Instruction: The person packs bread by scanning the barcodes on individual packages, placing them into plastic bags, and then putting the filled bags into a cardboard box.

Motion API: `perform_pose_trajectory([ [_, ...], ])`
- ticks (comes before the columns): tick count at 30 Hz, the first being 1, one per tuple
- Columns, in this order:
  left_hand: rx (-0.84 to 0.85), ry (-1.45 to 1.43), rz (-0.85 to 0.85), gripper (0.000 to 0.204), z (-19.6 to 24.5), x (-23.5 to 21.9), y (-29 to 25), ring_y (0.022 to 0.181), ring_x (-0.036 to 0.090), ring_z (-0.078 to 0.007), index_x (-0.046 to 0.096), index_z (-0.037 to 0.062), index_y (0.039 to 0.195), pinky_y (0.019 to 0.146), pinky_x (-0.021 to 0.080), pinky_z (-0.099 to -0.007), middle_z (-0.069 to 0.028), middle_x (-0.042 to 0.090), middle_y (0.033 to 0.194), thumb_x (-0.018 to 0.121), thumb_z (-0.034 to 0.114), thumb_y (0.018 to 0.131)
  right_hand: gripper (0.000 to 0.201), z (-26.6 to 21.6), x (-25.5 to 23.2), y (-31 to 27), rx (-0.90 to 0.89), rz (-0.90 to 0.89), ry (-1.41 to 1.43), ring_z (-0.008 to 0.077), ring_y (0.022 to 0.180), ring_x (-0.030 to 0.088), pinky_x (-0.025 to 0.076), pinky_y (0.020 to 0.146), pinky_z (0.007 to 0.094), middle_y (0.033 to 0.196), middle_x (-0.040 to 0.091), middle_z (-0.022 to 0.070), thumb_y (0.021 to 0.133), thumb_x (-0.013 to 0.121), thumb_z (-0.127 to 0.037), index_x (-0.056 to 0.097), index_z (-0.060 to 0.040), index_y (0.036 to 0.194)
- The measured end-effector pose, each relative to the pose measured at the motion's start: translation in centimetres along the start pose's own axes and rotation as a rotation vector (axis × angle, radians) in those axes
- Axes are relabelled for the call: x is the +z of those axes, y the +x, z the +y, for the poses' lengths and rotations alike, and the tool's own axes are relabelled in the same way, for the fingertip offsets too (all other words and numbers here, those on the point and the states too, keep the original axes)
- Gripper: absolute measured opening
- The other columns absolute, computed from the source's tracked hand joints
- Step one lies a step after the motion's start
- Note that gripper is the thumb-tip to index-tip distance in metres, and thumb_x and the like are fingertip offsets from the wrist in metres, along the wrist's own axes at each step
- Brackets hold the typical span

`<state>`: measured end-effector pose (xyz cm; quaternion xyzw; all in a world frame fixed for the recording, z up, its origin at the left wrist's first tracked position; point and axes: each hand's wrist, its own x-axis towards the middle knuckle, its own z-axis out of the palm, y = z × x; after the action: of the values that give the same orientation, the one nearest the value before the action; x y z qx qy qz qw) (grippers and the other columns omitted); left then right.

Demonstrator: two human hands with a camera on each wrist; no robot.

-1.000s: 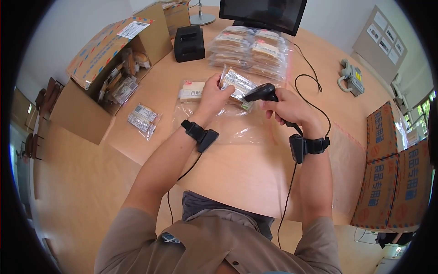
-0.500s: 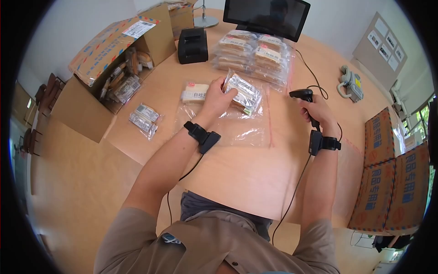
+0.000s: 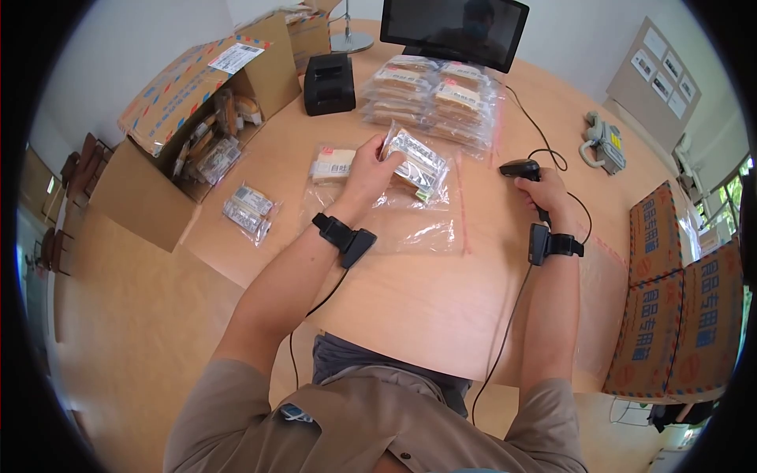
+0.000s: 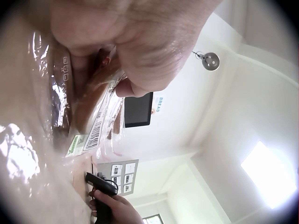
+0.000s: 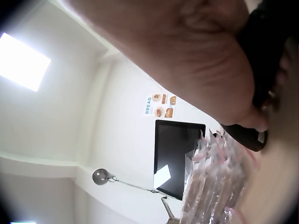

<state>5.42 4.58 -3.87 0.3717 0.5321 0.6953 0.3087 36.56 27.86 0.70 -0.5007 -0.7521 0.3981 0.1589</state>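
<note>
My left hand (image 3: 369,175) grips a clear-wrapped bread packet (image 3: 419,164) by its left end, thumb on top. A white barcode label (image 4: 95,133) shows on the packet in the left wrist view. It is held over a large clear plastic bag (image 3: 426,235), with a bread pack (image 3: 333,164) in white-labelled wrapping at its left. Further right, my right hand (image 3: 546,195) holds a black barcode scanner (image 3: 519,168) by its handle, fingers wrapped round it and the head pointing left. The scanner is well apart from the packet.
Bagged bread packs (image 3: 441,98) are stacked before a monitor (image 3: 457,31). An open carton (image 3: 150,185) of packets stands left, a loose packet (image 3: 250,211) beside it. A black label printer (image 3: 329,84), a telephone (image 3: 603,143) and stacked cartons (image 3: 678,303) surround the work area.
My right hand has drawn the scanner away from the packet to the right, mostly in the first half second. My left hand keeps holding the packet in about the same place.
</note>
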Motion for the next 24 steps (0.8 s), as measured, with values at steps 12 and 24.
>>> perform_pose_trajectory([
  [12, -0.460, -0.938, -0.516, 0.055, 3.0, -1.9, -0.4, 0.068, 0.057, -0.0093, 0.048, -0.0082, 0.149, 0.054, 0.048, -0.0213, -0.0042, 0.060, 0.095, 0.054, 0.034, 0.114, 0.059, -3.6, -1.5, -3.2, -0.107, 0.246, -0.467, 0.0364, 0.100, 0.078, 0.061, 0.090, 0.0444, 0.106, 0.080, 0.0229, 0.080, 0.090, -0.037, 0.077, 0.0028, 0.120],
  [24, -0.924, -1.026, -0.588, 0.049, 4.7, 1.2, -3.1, 0.047, 0.036, -0.0015, 0.059, 0.0035, 0.124, 0.033, 0.029, -0.0142, -0.0013, 0.046, 0.079, 0.041, 0.049, 0.117, 0.056, -12.7, 7.8, -8.1, -0.712, -0.374, 0.272, 0.0211, 0.110, 0.072, 0.058, 0.099, 0.0365, 0.127, 0.076, 0.0125, 0.092, 0.088, -0.031, 0.073, -0.0013, 0.136],
])
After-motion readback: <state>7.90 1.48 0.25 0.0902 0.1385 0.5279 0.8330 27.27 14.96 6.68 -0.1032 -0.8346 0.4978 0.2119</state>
